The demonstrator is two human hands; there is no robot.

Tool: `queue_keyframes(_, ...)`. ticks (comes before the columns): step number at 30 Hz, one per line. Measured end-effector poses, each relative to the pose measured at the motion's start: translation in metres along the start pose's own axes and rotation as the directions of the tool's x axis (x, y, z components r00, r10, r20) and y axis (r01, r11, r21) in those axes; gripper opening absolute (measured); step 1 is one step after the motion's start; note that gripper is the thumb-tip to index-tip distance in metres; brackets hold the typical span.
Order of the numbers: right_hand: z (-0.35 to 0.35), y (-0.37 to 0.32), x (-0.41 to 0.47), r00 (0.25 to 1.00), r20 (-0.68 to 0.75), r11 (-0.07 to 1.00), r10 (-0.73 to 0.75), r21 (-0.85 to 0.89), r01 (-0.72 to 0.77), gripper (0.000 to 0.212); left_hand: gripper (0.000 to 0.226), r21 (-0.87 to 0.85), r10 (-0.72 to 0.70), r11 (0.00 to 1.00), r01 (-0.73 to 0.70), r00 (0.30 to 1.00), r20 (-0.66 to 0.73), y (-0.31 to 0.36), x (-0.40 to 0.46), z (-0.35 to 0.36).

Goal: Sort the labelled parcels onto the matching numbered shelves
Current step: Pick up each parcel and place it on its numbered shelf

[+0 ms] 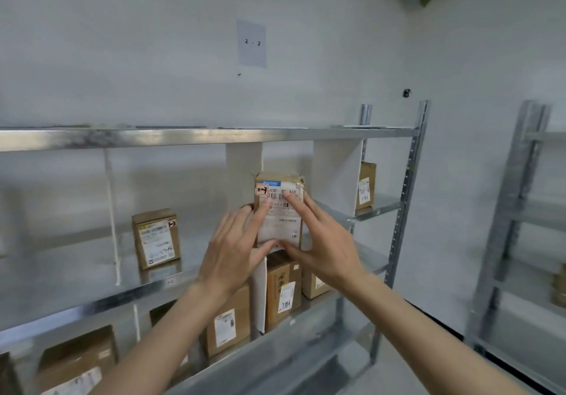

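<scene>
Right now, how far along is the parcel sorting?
Several parcels already stand on the shelves, such as the box in the left bay and one at far right. In hand: both the left hand and right hand press a labelled parcel into the middle bay. What remains unsorted is out of view.

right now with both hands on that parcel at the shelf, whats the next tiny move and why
Probably push the parcel a little deeper and let go. Both the left hand and the right hand press straight fingers on its labelled face, it stands upright in the bay beside the white divider, and its base seems to be at the shelf's front edge.
</scene>
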State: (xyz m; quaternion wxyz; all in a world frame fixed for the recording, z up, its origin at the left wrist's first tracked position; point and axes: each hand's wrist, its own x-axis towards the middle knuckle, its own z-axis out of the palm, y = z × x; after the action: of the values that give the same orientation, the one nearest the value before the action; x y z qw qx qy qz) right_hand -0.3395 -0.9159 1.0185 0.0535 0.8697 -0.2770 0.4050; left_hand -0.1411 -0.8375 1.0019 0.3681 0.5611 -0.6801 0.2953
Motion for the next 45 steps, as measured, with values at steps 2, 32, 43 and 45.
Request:
queue_keyframes(2,-0.002,0.032,0.001,1.000,-0.015,1.000,0.019,0.003,-0.019,0.093,0.079,-0.021,0.020,1.000,-0.020,1.000,-0.003,0.008,0.020,0.029)
queue_keyframes(32,0.157,0.435,0.143,0.989,0.103,0.994,-0.102,0.037,0.099,0.095,0.083,0.015,-0.012,1.000,0.012,1.000,0.002,-0.048,0.196,0.428)
queue_keyframes(43,0.247,0.537,0.151,0.930,0.258,0.956,-0.261,0.202,0.212,0.088,0.082,0.286,-0.250,0.930,0.232,0.968,0.027,-0.036,0.172,0.523)
queue_keyframes(45,0.257,0.546,0.147,0.921,0.274,0.949,-0.277,0.227,0.218,0.089,0.083,0.307,-0.288,0.914,0.267,0.957,0.025,-0.030,0.166,0.531)
